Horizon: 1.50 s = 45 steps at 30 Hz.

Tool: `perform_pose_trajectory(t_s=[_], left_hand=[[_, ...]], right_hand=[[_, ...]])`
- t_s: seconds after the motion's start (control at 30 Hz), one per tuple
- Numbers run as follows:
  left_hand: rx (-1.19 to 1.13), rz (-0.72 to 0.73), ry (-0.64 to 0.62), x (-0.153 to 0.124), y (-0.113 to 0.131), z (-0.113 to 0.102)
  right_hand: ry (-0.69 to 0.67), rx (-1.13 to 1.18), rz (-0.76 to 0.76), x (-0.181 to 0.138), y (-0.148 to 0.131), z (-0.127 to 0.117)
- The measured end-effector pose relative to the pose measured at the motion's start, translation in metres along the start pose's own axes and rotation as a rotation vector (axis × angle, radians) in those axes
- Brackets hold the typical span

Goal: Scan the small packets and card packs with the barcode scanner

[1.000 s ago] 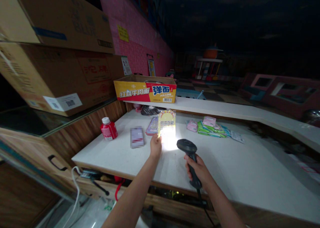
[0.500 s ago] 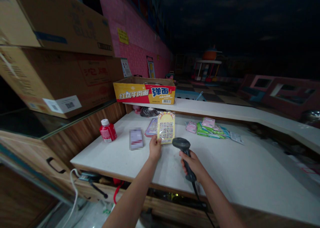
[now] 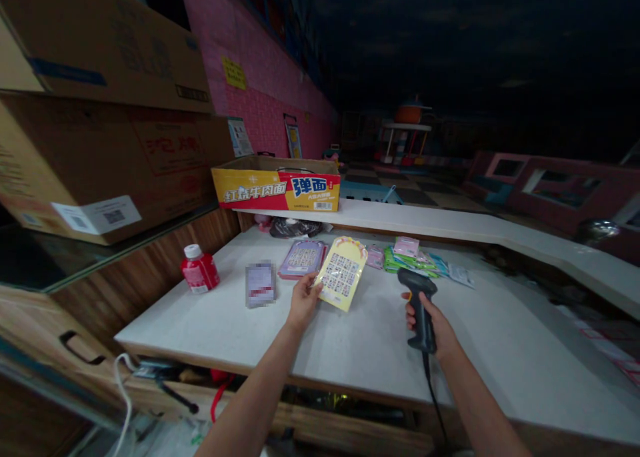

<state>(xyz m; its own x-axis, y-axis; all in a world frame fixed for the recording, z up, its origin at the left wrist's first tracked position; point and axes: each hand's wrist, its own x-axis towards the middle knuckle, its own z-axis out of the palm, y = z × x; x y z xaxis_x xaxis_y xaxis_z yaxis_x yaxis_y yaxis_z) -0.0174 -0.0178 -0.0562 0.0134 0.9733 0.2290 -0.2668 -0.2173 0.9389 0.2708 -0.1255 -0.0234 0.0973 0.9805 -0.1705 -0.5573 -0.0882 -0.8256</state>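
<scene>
Over the counter [image 3: 360,350], between front and back edges, left hand [image 3: 305,302] pinched the yellow card [image 3: 344,275] at its lower left edge, grip closed; right hand [image 3: 436,322] wrapped the black scanner's [image 3: 420,307] handle. Card (glossy, likely slippery) looked light, fairly stiff, probably best held by its edges

Your card [image 3: 343,273] is yellow, patterned with a fine, multicoloured grid. Your scanner [image 3: 420,310] is black. The bottle [image 3: 201,273] is red, its cap [image 3: 193,251] white.
</scene>
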Motion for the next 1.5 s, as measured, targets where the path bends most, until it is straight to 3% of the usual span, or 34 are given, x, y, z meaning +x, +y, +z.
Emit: perform_pose_trajectory(t_s=[0.17, 0.3, 0.4, 0.5, 0.6, 0.73, 0.87, 1.03, 1.17, 1.3, 1.5], left_hand=[[0.321, 0.028, -0.009, 0.003, -0.007, 0.0], [0.851, 0.29, -0.02, -0.004, 0.009, 0.006], [1.206, 0.398, -0.117, -0.018, 0.028, 0.018], [1.407, 0.351, -0.28, -0.034, 0.038, 0.032], [1.428, 0.299, -0.412, -0.041, 0.033, 0.045], [1.292, 0.328, -0.631, -0.031, 0.013, 0.068], [1.235, 0.339, -0.714, -0.009, -0.005, 0.1], [1.293, 0.302, -0.644, 0.011, -0.017, 0.133], [1.331, 0.28, -0.583, 0.012, -0.021, 0.135], [1.304, 0.333, -0.497, 0.012, -0.009, 0.112], [1.443, 0.345, 0.022, 0.03, 0.045, 0.042]], right_hand=[[0.042, 0.247, -0.045, -0.003, -0.004, -0.029], [0.047, 0.329, -0.048, -0.001, -0.002, -0.034], [0.034, 0.337, -0.053, 0.0, -0.002, -0.033], [0.027, 0.342, -0.057, 0.002, -0.003, -0.033], [0.016, 0.363, -0.059, 0.003, -0.003, -0.034], [-0.007, 0.386, -0.07, 0.003, -0.002, -0.034], [-0.029, 0.385, -0.075, 0.005, -0.003, -0.034], [-0.009, 0.36, -0.058, 0.007, -0.004, -0.034], [-0.01, 0.33, -0.042, 0.007, -0.003, -0.033], [0.0, 0.308, -0.04, 0.005, -0.002, -0.033], [0.003, 0.317, -0.009, 0.002, -0.001, -0.034]])
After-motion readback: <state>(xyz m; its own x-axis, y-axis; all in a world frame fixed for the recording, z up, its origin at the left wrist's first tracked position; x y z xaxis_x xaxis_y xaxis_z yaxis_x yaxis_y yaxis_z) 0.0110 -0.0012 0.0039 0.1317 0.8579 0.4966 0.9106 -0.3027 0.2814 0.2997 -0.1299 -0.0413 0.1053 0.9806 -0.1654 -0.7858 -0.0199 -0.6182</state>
